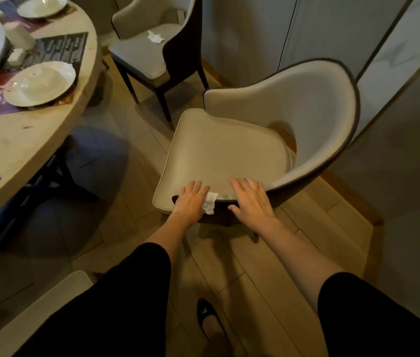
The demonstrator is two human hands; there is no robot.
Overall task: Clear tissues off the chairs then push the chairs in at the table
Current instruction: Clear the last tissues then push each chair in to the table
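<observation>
Both hands flat on the near chair (pixel 229 150), a tissue (pixel 210 203) under the left.
My left hand (pixel 191 202) lies with fingers straight, pinning the crumpled tissue to the chair's side rim; my right hand (pixel 254 202) rests spread and empty just beside it. A second tissue (pixel 155 36) sits on the far chair (pixel 142 55), both chairs standing apart from the round table (pixel 23 140).

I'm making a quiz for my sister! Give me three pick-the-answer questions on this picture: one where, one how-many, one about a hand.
1. Where does the loose tissue lie? A far chair's seat B floor C plate
2. How many tissues show? A one B two C four
3. The right hand is A fisted B flat, fingers straight C holding a cup
Answers: A, it lies on that seat; B, a second tissue shows beside the left hand; B, it rests flat on the near chair.
</observation>
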